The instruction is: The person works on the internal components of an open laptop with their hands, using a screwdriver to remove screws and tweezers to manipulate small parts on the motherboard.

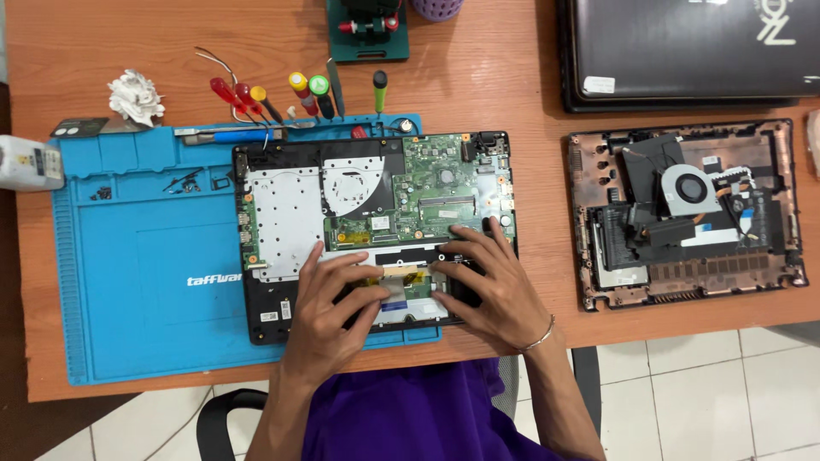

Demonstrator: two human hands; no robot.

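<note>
Clearly, the opened laptop [376, 230] lies on the blue mat [137, 282], its green board [444, 192] bare. Both hands, left hand [329, 307] and right hand [487, 286], press spread fingers around a flat ribbon cable [397, 282] (thin, probably easily creased). Neither hand is closed on anything. I judge it best held by the stiffened end, lightly.
</note>
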